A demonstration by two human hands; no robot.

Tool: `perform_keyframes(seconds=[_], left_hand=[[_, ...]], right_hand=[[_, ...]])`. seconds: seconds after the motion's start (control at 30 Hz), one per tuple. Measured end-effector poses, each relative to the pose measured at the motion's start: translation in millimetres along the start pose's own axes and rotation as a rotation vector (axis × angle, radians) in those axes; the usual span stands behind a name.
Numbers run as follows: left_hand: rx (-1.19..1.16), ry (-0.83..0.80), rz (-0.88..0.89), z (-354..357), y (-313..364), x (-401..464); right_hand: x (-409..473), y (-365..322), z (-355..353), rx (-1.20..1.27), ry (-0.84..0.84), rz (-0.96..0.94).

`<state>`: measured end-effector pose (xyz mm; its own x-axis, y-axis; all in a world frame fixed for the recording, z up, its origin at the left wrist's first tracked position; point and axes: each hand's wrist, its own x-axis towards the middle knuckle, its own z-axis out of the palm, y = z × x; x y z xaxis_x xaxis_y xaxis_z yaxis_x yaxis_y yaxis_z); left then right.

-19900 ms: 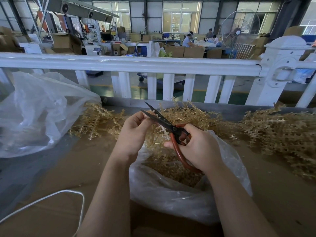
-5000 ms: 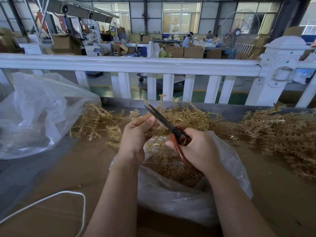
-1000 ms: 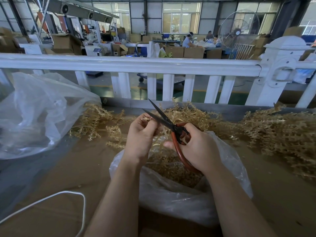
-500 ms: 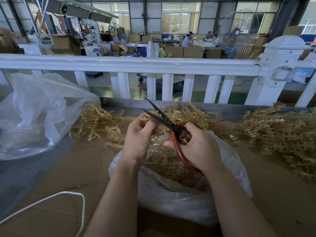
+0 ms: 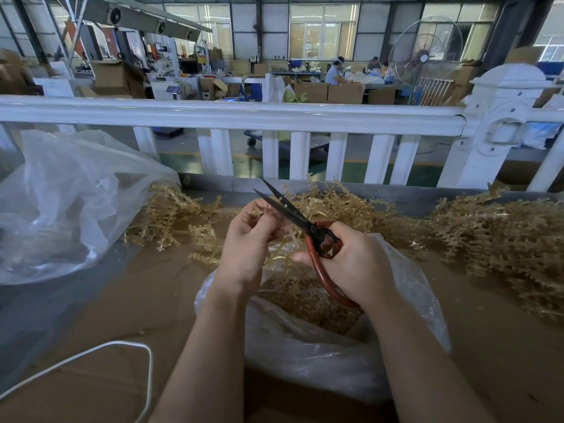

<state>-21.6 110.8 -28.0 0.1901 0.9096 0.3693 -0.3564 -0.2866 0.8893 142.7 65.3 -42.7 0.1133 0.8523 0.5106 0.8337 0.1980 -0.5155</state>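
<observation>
My right hand [image 5: 354, 264] grips red-handled scissors [image 5: 300, 222] whose dark blades stand slightly apart and point up and left. My left hand [image 5: 247, 239] pinches a small golden plastic sprig [image 5: 257, 212] right at the blades. Both hands hover over a clear plastic bag [image 5: 320, 358] partly filled with cut golden pieces. Most of the sprig is hidden by my left fingers.
Piles of golden plastic branches lie at the left [image 5: 174, 218] and the right [image 5: 500, 245] of the brown cardboard tabletop [image 5: 137, 303]. A large clear bag [image 5: 70, 206] sits far left, a white cord [image 5: 91, 354] near the front. A white railing [image 5: 232, 116] borders the far edge.
The hands have hardly moved in the last second; the scissor blades have come a little closer together around the sprig.
</observation>
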Motion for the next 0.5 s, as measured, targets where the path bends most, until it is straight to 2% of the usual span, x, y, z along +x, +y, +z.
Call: perform_keyframes(seconds=[0.17,0.5], left_hand=[[-0.078,0.006,0.012,-4.3,0.5,0.2],[0.042,0.039,0.063,-4.5,1.0,-1.1]], right_hand=[[-0.6,0.6,0.9,0.055,-0.026,0.026],[-0.8,2.1,3.1,0.002,-0.033,0.042]])
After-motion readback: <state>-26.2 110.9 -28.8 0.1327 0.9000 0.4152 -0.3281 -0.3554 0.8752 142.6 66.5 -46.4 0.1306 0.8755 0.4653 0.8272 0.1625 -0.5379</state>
